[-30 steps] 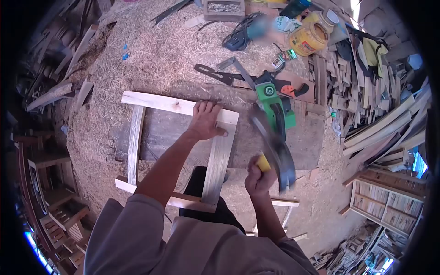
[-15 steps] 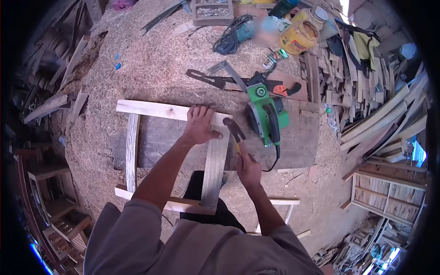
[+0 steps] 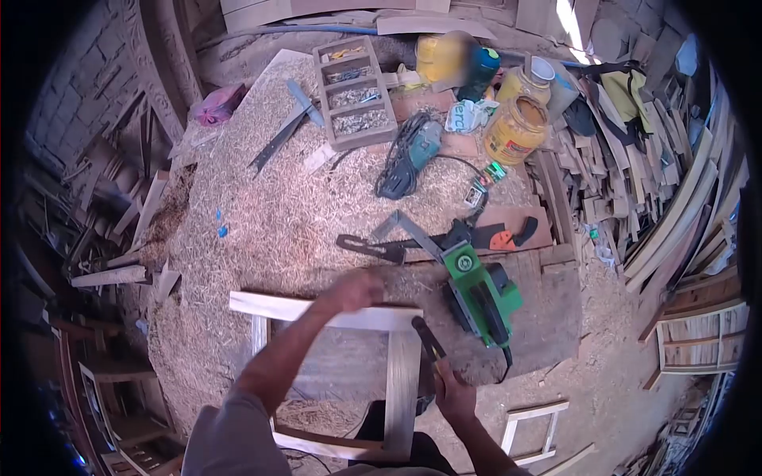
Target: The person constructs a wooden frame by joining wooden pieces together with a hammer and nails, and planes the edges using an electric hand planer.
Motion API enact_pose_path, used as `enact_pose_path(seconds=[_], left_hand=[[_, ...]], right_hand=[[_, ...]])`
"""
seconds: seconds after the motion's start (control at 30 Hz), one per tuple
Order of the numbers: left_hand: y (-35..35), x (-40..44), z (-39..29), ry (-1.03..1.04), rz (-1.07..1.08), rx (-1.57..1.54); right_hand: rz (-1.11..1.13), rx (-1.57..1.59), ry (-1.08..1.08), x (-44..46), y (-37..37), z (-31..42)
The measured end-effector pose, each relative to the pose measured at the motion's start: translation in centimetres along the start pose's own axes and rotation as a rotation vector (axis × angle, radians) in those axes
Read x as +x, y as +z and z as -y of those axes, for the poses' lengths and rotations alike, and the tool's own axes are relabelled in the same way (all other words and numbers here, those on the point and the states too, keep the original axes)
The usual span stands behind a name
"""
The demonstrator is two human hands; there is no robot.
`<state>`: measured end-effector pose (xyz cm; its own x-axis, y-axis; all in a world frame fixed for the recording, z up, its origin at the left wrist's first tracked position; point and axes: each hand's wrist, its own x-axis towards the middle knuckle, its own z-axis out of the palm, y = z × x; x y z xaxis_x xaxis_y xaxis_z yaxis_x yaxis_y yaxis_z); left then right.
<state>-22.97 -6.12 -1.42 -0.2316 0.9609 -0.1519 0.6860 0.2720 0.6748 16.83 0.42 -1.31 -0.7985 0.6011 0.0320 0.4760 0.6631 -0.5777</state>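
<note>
My right hand [image 3: 456, 394] grips a hammer [image 3: 432, 346] by its handle. The hammer's head rests at the corner of a wooden frame [image 3: 278, 305], where the top rail meets a side piece [image 3: 402, 381]. Over the top rail is my left hand [image 3: 355, 292], smeared by motion, so its fingers cannot be made out. The frame lies partly on the shavings-strewn workbench [image 3: 524, 325] and reaches toward my body. A green electric planer [image 3: 480, 293] sits just right of the hammer.
Beyond the planer lie a handsaw [image 3: 504, 238] and a metal square [image 3: 409, 230]. Farther back are a corded power tool [image 3: 413, 159], a divided wooden box [image 3: 357, 141] and a yellow jar [image 3: 512, 135]. Scrap wood [image 3: 627, 166] is heaped at right; another small frame [image 3: 538, 414] stands on the floor.
My left hand has left the frame's corner and moved up over the top rail. My right hand still holds the hammer by the corner. The view has tilted up, showing more of the bench's far end.
</note>
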Motion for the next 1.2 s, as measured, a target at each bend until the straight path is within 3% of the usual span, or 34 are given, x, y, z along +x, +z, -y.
enact_pose_path(seconds=[0.07, 0.13, 0.2, 0.27, 0.37, 0.47, 0.67, 0.8, 0.83, 0.93, 1.0, 1.13, 1.2], left_hand=[[-5.1, 4.8, 2.0, -0.13, -0.19, -0.053], [-11.0, 10.7, 4.1, -0.124, -0.624, 0.093], [-17.1, 15.4, 3.6, -0.194, -0.844, 0.16], [-20.6, 19.2, 5.0, -0.111, -0.894, 0.282], [-22.2, 24.5, 6.5, -0.096, -0.829, 0.228], [-21.3, 28.0, 5.9, -0.374, -0.802, 0.179], [-19.7, 32.0, 8.9, -0.614, -0.899, 0.125], [-21.0, 30.6, 10.2, -0.198, -1.004, -0.491], [-21.6, 30.0, 9.3, -0.233, -1.027, -0.489], [-21.0, 24.3, 3.0, -0.128, -0.999, -0.916], [-18.9, 20.2, 2.2, -0.033, -0.955, -0.877], [-11.2, 8.6, -3.5, -0.14, -0.964, -0.898], [-7.3, 2.4, -6.4, -0.402, -0.916, -0.939]], right_hand=[[0.005, 0.019, 0.018, 0.0, 0.4, 0.1], [0.054, 0.021, 0.086, -0.3, 0.4, 0.6], [0.056, 0.037, 0.119, -0.4, 0.7, 1.1], [0.053, 0.051, 0.135, -0.6, 0.9, 1.2], [0.063, 0.083, 0.172, -0.7, 0.8, 1.7], [0.028, 0.122, 0.172, -0.6, 1.0, 2.1], [-0.004, 0.103, 0.108, -2.9, 3.5, 0.4], [0.025, 0.141, 0.185, -1.7, 1.9, 1.8], [0.033, 0.179, 0.218, -0.8, 1.1, 2.4], [0.033, 0.134, 0.202, -1.2, 0.9, 2.3], [0.093, 0.171, 0.265, -0.4, -0.2, 3.1], [0.061, 0.137, 0.172, -0.6, 0.1, 2.0], [0.054, 0.139, 0.158, -0.2, 0.1, 2.2]])
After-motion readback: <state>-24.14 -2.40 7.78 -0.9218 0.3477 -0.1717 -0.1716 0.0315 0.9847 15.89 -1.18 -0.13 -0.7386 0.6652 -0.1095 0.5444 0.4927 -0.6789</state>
